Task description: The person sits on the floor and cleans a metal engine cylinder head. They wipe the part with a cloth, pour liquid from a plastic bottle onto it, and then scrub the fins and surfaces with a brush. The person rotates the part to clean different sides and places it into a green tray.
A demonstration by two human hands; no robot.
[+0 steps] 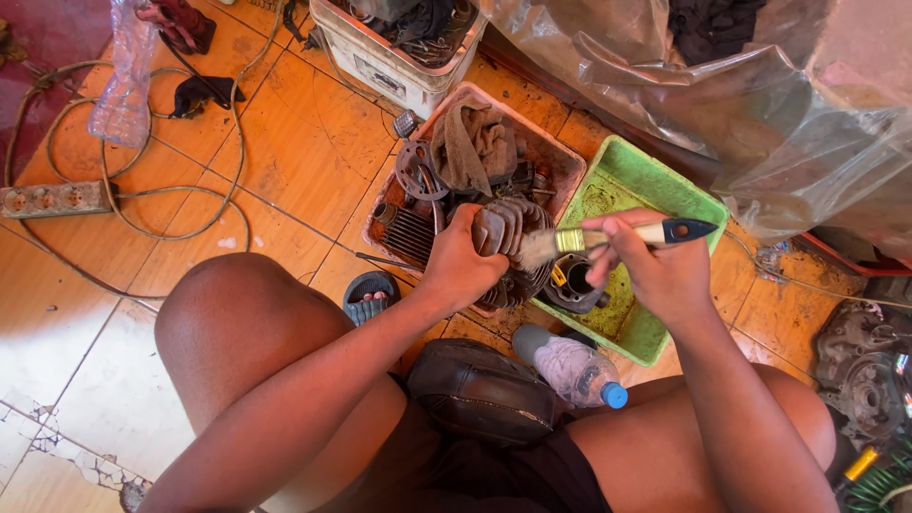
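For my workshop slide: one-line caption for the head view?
Left hand grips a finned engine cylinder while right hand brushes it with a paintbrush.

- A makeshift engine-repair workshop on an orange tiled floor (313,161).
- Greasy engine parts fill a pink tray (560,157); a green tray (655,180) sits beside it.
- An engine casing (864,370) lies at the floor's right edge.
- A power strip (52,199) with cables trails left.

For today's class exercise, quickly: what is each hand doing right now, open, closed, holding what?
Left hand: closed on a finned engine cylinder.
Right hand: closed on a paintbrush, bristles against the cylinder.
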